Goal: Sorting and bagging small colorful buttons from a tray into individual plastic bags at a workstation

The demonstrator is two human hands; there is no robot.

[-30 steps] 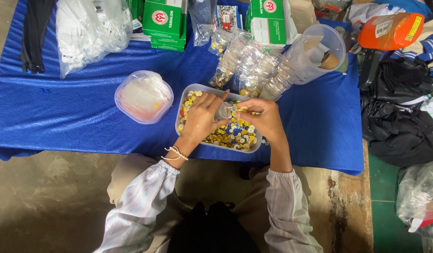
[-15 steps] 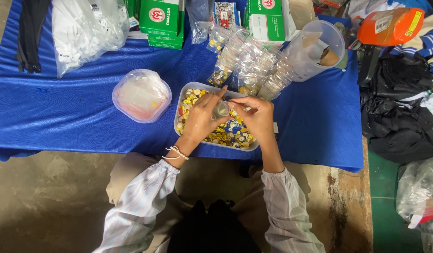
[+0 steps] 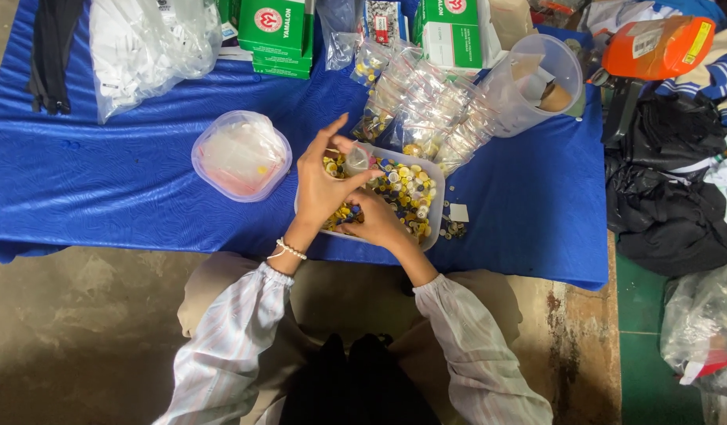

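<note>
Lowered since earlier: right hand [image 3: 377,223], fingers curled among buttons in one clear tray [image 3: 433,206] (yellow, blue, white pieces) near blue cloth's [image 3: 104,181] front edge; left hand [image 3: 322,185] pinches one small clear bag [image 3: 357,160] above.

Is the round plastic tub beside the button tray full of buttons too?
No, the round tub looks nearly empty, while the tray holds the buttons.

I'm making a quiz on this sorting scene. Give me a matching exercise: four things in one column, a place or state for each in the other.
1. left hand
2. right hand
3. round lidded tub
4. green boxes

a. far edge of the blue cloth
b. down in the button tray
c. raised, pinching a small clear bag
d. left of the tray

Pairs: 1-c, 2-b, 3-d, 4-a
</note>
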